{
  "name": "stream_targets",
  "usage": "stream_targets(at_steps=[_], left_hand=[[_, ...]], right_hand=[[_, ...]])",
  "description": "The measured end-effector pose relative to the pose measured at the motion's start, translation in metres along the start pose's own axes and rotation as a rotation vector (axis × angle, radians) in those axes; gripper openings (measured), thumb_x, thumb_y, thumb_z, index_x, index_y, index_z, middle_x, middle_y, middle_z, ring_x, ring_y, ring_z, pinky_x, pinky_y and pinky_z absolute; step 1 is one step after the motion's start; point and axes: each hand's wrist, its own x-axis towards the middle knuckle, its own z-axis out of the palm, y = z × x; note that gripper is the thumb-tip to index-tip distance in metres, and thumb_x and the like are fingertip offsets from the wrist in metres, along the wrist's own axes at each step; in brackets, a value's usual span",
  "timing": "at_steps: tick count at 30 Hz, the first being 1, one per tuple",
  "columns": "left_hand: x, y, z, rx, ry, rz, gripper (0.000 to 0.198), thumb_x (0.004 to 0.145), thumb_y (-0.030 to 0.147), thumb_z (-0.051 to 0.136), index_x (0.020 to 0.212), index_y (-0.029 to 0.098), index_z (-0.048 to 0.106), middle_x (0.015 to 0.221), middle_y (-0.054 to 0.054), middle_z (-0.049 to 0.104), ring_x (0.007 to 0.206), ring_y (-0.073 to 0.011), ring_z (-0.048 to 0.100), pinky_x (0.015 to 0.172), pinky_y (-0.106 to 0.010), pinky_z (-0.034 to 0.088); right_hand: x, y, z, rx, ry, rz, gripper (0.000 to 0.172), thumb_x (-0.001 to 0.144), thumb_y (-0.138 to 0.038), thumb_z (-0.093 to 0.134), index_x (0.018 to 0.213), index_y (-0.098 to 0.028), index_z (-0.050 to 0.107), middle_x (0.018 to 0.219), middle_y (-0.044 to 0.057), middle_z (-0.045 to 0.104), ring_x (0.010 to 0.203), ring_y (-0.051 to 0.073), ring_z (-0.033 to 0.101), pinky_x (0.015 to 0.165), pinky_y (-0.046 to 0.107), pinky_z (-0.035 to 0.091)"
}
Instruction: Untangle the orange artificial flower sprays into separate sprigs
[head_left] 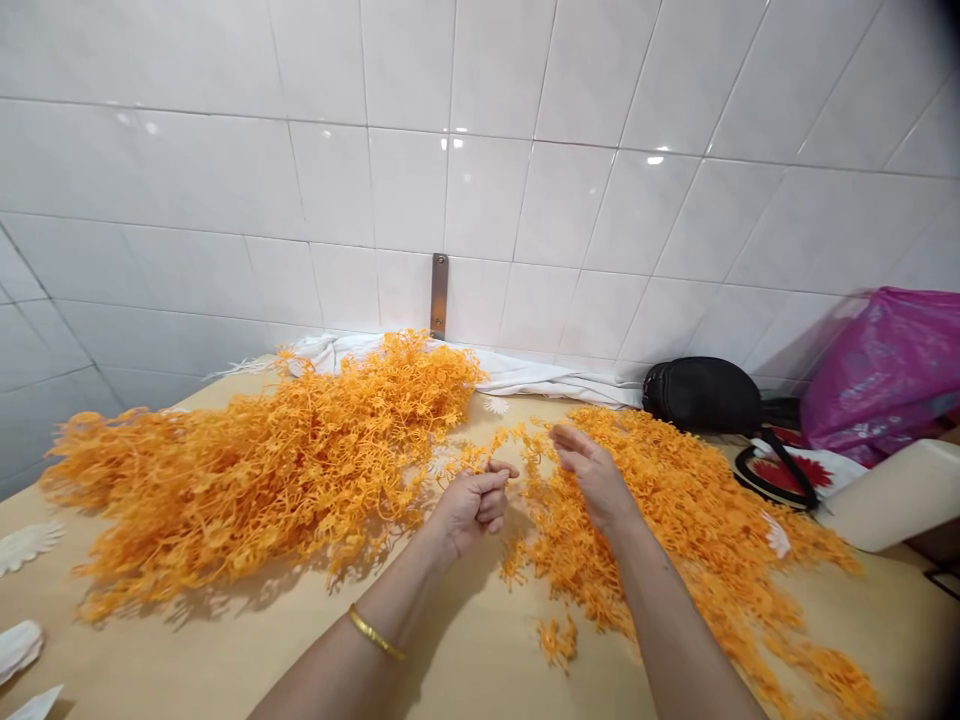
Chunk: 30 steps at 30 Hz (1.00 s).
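Forearms come in from the bottom edge over a pale wooden table (465,650), the left one wearing a thin gold bangle (375,633). Just ahead, a small loose orange sprig (556,640) lies on the bare wood between the arms. The left hand (472,505) is curled into a loose fist, thumb pressed over the fingers, pinching a small orange plastic sprig (480,458) that sticks up from its grip. The right hand (592,475) hovers just beside it, fingers half open and slightly bent, palm turned toward the left hand; it rests over the near edge of the right orange pile (712,520), and whether it grips any piece cannot be told. Left of the hands a larger, bushier orange heap (262,470) spreads across the table. White leaf-shaped pieces (26,545) lie at the far left edge. Farther back a white cloth (525,375) runs along the wall, with a black pouch (701,393) and a magenta plastic bag (892,370) at the right. White wall tiles (480,150) rise behind, bearing a small metal bracket (439,295).
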Motion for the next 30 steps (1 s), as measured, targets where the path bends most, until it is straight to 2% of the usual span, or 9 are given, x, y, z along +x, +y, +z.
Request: stream_targets(at_steps=[2,6,13,17,19,22,24,25,30], left_hand=[[-0.001,0.002,-0.001,-0.009,-0.034,-0.011,0.013,0.069,0.026,0.057,0.077,0.018,0.051,0.036,0.011,0.017,0.034,-0.0042,0.011,0.035,-0.017,0.017],[0.0,0.004,-0.005,0.06,0.015,0.009,0.017,0.067,0.028,0.061,0.074,0.017,0.05,0.037,0.011,0.022,0.033,-0.0032,0.017,0.036,-0.016,0.022],[0.0,0.016,-0.003,0.15,0.239,-0.16,0.026,0.069,0.035,0.059,0.076,0.016,0.044,0.056,0.002,0.05,0.042,-0.0091,0.049,0.044,-0.022,0.04],[-0.012,0.031,-0.002,0.439,0.304,-0.142,0.038,0.065,0.053,0.055,0.073,0.017,0.046,0.051,0.001,0.05,0.04,-0.0146,0.052,0.041,-0.022,0.034],[-0.019,0.039,-0.001,0.677,0.417,-0.022,0.036,0.061,0.05,0.06,0.059,0.017,0.046,0.042,0.003,0.042,0.035,-0.0128,0.046,0.041,-0.021,0.028],[-0.027,0.047,0.007,0.859,0.57,0.337,0.037,0.058,0.031,0.068,0.042,0.017,0.039,0.038,0.005,0.031,0.038,-0.0092,0.038,0.044,-0.019,0.019],[-0.031,0.047,0.018,0.827,0.567,0.502,0.035,0.062,0.026,0.066,0.041,0.017,0.039,0.04,0.005,0.029,0.041,-0.0087,0.035,0.045,-0.02,0.018],[-0.031,0.046,0.024,0.788,0.526,0.503,0.034,0.065,0.028,0.063,0.042,0.017,0.04,0.041,0.004,0.031,0.042,-0.0089,0.035,0.046,-0.02,0.019],[-0.019,0.027,0.036,0.428,0.296,0.006,0.05,0.067,0.062,0.044,0.06,0.014,0.053,0.054,-0.005,0.052,0.051,-0.0145,0.05,0.051,-0.024,0.034]], right_hand=[[-0.005,0.002,0.008,0.124,-0.138,0.104,0.043,0.058,-0.028,0.058,0.1,-0.02,0.056,0.105,0.007,0.06,0.098,0.02,0.051,0.077,0.031,0.039],[-0.009,0.007,0.017,0.209,-0.265,0.198,0.038,0.054,-0.033,0.067,0.087,-0.017,0.057,0.064,0.001,0.062,0.067,0.016,0.056,0.065,0.029,0.039],[-0.003,0.0,0.007,0.369,0.072,0.212,0.029,0.047,-0.026,0.073,0.069,-0.02,0.056,0.053,-0.004,0.052,0.051,0.011,0.051,0.055,0.028,0.045],[0.0,0.004,0.005,0.372,0.137,0.201,0.026,0.047,-0.026,0.073,0.063,-0.02,0.052,0.053,-0.004,0.052,0.047,0.009,0.049,0.049,0.025,0.042],[0.0,0.006,0.005,0.376,0.154,0.199,0.026,0.048,-0.026,0.072,0.062,-0.019,0.051,0.052,-0.004,0.051,0.044,0.007,0.046,0.047,0.023,0.04],[0.0,0.007,0.007,0.376,0.14,0.197,0.024,0.049,-0.025,0.071,0.062,-0.019,0.052,0.054,-0.004,0.053,0.043,0.006,0.044,0.046,0.022,0.038],[-0.002,0.004,0.01,0.379,0.104,0.19,0.024,0.049,-0.025,0.071,0.065,-0.018,0.054,0.057,-0.003,0.056,0.044,0.006,0.045,0.047,0.022,0.038],[-0.004,0.001,0.011,0.385,0.071,0.184,0.024,0.049,-0.025,0.071,0.067,-0.018,0.056,0.06,-0.002,0.057,0.045,0.006,0.045,0.049,0.023,0.039],[-0.018,-0.016,0.017,0.391,-0.267,0.101,0.027,0.052,-0.021,0.069,0.079,-0.018,0.063,0.069,-0.002,0.06,0.055,0.007,0.05,0.061,0.024,0.04]])
